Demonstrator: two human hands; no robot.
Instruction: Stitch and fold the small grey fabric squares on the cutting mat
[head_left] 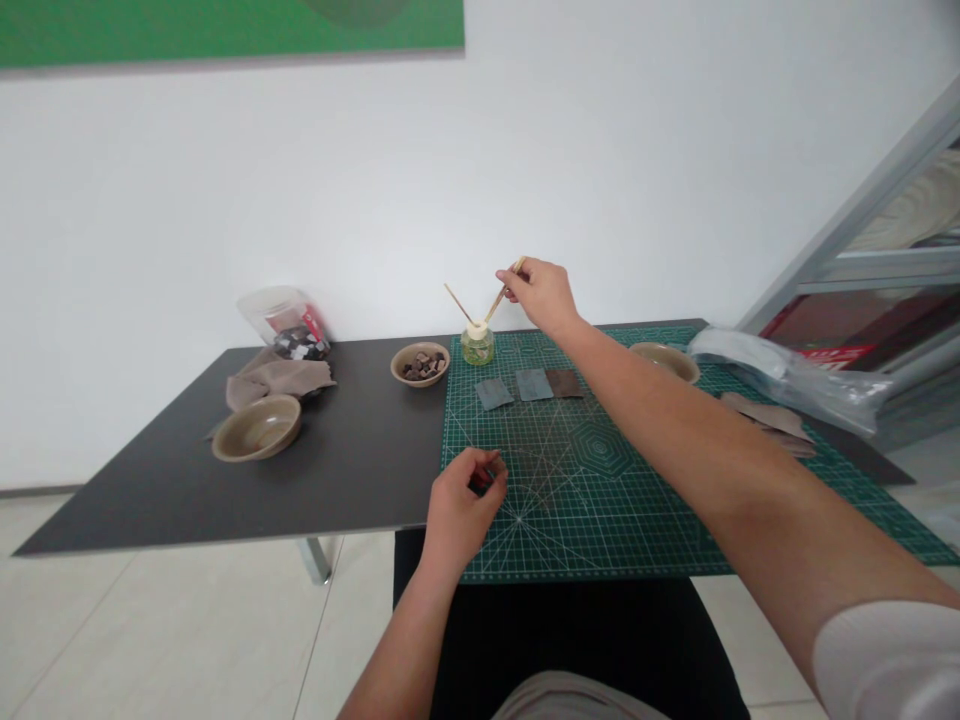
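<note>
Closest in, the left hand [459, 505] curls tightly around a small red object [481, 483] over the green cutting mat [570, 530], while the farther right hand [541, 295] pinches a wooden stick [504, 298] slanting down-left to a glass jar [477, 348].

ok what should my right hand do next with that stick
Probably lower it gently into the glass jar: your right hand holds the thin wooden stick angled down, its tip close to the jar's cream-coloured cap, where a second stick already leans in the opening.
</note>
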